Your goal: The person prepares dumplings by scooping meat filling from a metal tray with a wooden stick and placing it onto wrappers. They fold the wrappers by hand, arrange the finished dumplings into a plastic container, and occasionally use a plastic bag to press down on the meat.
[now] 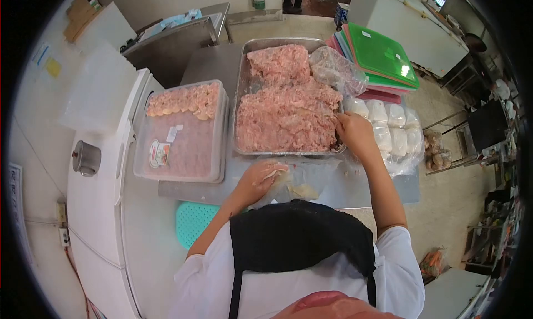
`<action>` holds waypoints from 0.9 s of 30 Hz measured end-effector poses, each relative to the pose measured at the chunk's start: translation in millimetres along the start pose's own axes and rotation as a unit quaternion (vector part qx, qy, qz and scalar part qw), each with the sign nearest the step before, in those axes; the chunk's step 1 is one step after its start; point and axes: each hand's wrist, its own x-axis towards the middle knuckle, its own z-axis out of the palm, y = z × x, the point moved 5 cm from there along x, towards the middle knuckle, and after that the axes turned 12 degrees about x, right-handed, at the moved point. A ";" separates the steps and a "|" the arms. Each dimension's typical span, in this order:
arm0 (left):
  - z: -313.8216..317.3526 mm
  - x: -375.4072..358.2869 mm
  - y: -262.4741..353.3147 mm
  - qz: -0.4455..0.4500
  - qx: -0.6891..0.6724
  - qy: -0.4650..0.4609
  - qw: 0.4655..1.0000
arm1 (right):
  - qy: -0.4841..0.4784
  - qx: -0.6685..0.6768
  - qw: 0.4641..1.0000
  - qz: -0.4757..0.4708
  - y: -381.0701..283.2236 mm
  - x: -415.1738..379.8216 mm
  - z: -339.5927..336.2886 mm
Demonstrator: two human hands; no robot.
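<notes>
A large metal tray (239, 131) holds a thick mass of raw ground meat (286, 116) in the middle of the table. At the tray's right edge, my right hand (353, 131) is closed with its fingertips against the meat; what it grips is hidden. In front of the tray, my left hand (261, 181) curls around a thin, pale wrapper-like piece, partly covered by the fingers. Just right of it, a yellowish thin piece (303, 191) lies on clear plastic. A crumpled clear plastic bag (337, 70) rests on the tray's back right corner.
Left of the tray sits a lidded plastic container (180, 130) with pinkish contents. To the right lie several wrapped white packs (395, 124) in plastic. Behind them rises a stack of coloured boards (383, 52). A turquoise stool (194, 222) stands below the table's front edge.
</notes>
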 end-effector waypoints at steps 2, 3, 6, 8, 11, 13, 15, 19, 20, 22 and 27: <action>0.6 -1.3 -0.8 0.019 0.014 0.037 0.999 | -0.016 0.004 1.000 0.009 1.6 0.0 5.5; 0.9 -1.4 -1.7 0.014 0.008 0.034 0.999 | -0.016 0.010 1.000 0.010 1.7 0.2 7.7; 0.9 0.0 -3.2 0.005 -0.011 0.023 1.000 | -0.053 0.013 0.998 -0.014 3.2 -4.7 27.7; 1.4 1.6 -4.5 0.005 -0.025 0.009 1.000 | -0.073 0.027 0.997 -0.029 5.6 -9.8 39.4; 6.0 -0.8 -16.5 -0.039 -0.075 0.018 0.996 | -0.089 0.068 0.993 -0.039 6.9 -17.9 42.3; 8.5 -1.7 -23.7 -0.052 -0.069 0.014 0.996 | -0.112 0.090 0.988 -0.053 6.0 -16.3 37.6; 9.5 -1.8 -28.8 -0.053 -0.062 0.015 0.997 | -0.074 0.072 0.992 -0.071 -1.7 -9.0 28.0; 10.1 0.2 -26.9 -0.022 -0.042 0.037 0.998 | -0.040 0.066 0.988 -0.133 -19.2 0.0 18.4; 9.4 0.4 -25.9 -0.013 -0.034 0.047 0.998 | -0.051 0.060 0.987 -0.140 -19.5 -1.9 24.2; 10.6 -0.7 -27.8 -0.017 -0.045 0.048 0.998 | -0.073 0.048 0.984 -0.154 -19.7 -7.3 37.4; 16.9 -2.7 -35.4 -0.036 -0.067 0.042 0.996 | -0.104 0.053 0.980 -0.164 -18.2 -14.1 44.7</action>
